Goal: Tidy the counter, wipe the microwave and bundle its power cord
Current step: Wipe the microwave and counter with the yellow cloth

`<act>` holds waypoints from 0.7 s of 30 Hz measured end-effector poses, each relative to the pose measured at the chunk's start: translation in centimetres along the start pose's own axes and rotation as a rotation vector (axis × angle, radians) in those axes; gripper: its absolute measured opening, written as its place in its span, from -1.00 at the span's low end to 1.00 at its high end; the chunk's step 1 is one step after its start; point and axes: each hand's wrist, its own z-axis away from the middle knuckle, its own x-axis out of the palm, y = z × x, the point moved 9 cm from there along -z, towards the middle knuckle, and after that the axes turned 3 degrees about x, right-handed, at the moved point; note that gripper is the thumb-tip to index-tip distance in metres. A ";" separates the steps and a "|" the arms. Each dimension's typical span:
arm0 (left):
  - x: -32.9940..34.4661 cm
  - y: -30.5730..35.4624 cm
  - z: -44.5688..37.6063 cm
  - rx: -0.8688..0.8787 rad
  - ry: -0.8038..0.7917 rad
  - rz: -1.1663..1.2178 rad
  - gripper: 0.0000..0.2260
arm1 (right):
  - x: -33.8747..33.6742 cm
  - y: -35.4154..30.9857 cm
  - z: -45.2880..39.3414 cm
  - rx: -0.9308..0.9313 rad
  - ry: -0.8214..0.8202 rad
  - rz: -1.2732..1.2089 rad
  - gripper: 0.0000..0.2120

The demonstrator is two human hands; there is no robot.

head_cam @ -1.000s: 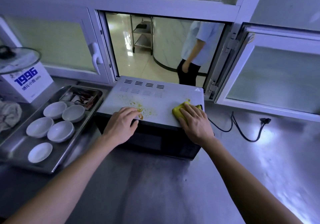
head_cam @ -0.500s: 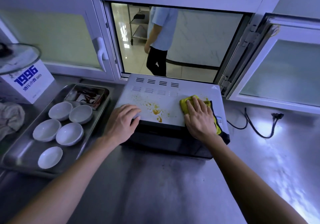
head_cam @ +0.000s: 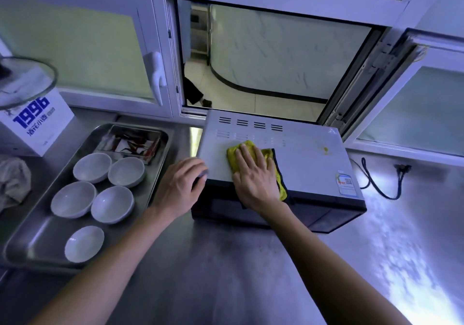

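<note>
Cloth strokes are paying off: my right hand [head_cam: 256, 174], flat with fingers spread on the yellow cloth [head_cam: 253, 160], has swept from 3 o'clock on the microwave [head_cam: 308, 159] top to 9 o'clock, and the orange spatter there a second ago is gone. One small yellow spot [head_cam: 325, 150] is remaining at 2 o'clock, so wiping is nearly done. My left hand [head_cam: 182, 186] is curling loosely over the microwave's front-left corner, bracing it, gripping nothing. The power cord [head_cam: 376, 186] is lying unbundled at 3 o'clock. I am counting five white bowls [head_cam: 112, 204] and one dish of chillies [head_cam: 130, 144] on one steel tray [head_cam: 37, 244].
</note>
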 end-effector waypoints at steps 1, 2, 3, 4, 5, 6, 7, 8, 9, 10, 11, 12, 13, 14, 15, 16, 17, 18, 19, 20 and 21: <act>0.0 -0.5 0.1 -0.011 0.001 0.022 -0.87 | 0.2 -1.2 -0.4 -0.015 -0.008 0.003 -0.37; 0.0 -1.0 0.2 -0.024 0.004 0.043 -0.85 | 0.5 -2.3 -0.8 -0.033 -0.019 0.004 -0.38; 0.0 -1.6 0.2 -0.040 0.007 0.063 -0.84 | 0.7 -3.4 -1.2 -0.053 -0.033 0.007 -0.39; -0.1 -2.1 0.3 -0.053 0.008 0.079 -0.82 | 0.9 -4.3 -1.6 -0.072 -0.045 0.011 -0.39; -0.2 -2.6 0.4 -0.065 0.007 0.096 -0.82 | 1.1 -5.1 -2.1 -0.089 -0.055 0.015 -0.39; -0.2 -3.0 0.4 -0.074 0.007 0.111 -0.82 | 1.1 -5.6 -2.7 -0.104 -0.063 0.016 -0.39; -0.3 -3.3 0.4 -0.081 0.006 0.127 -0.82 | 1.2 -6.1 -3.2 -0.116 -0.069 0.012 -0.39; -0.4 -3.7 0.3 -0.088 0.005 0.142 -0.81 | 1.3 -6.4 -3.9 -0.125 -0.070 -0.001 -0.40; -0.4 -4.0 0.2 -0.096 0.001 0.160 -0.81 | 1.3 -6.7 -4.5 -0.131 -0.069 -0.018 -0.40; -0.4 -4.2 0.0 -0.105 -0.005 0.175 -0.80 | 1.2 -6.9 -5.2 -0.136 -0.066 -0.034 -0.40; -0.3 -4.4 -0.1 -0.113 -0.015 0.187 -0.79 | 1.2 -7.1 -6.0 -0.139 -0.062 -0.048 -0.39; -0.3 -4.5 -0.2 -0.117 -0.024 0.195 -0.77 | 1.2 -7.3 -6.8 -0.139 -0.057 -0.059 -0.40; -0.2 -4.6 -0.3 -0.119 -0.031 0.201 -0.77 | 1.1 -7.3 -7.7 -0.137 -0.052 -0.066 -0.41; -0.1 -4.8 -0.4 -0.120 -0.036 0.203 -0.78 | 1.0 -7.4 -8.6 -0.134 -0.046 -0.068 -0.42; 0.1 -4.9 -0.5 -0.122 -0.040 0.202 -0.79 | 0.9 -7.4 -9.4 -0.134 -0.039 -0.067 -0.42; 0.2 -5.0 -0.7 -0.127 -0.041 0.199 -0.79 | 0.8 -7.3 -10.1 -0.138 -0.032 -0.064 -0.42; 0.4 -5.1 -0.8 -0.134 -0.042 0.196 -0.80 | 0.7 -7.2 -10.6 -0.143 -0.028 -0.064 -0.43; 0.6 -5.2 -1.0 -0.141 -0.043 0.191 -0.80 | 0.7 -7.1 -11.0 -0.149 -0.026 -0.066 -0.43; 0.8 -5.3 -1.3 -0.145 -0.042 0.180 -0.80 | 0.6 -6.8 -11.2 -0.157 -0.025 -0.070 -0.44; 1.0 -5.3 -1.5 -0.142 -0.040 0.165 -0.81 | 0.7 -6.5 -11.3 -0.164 -0.026 -0.075 -0.44; 1.2 -5.2 -1.8 -0.135 -0.041 0.149 -0.81 | 0.7 -6.0 -11.4 -0.166 -0.027 -0.078 -0.43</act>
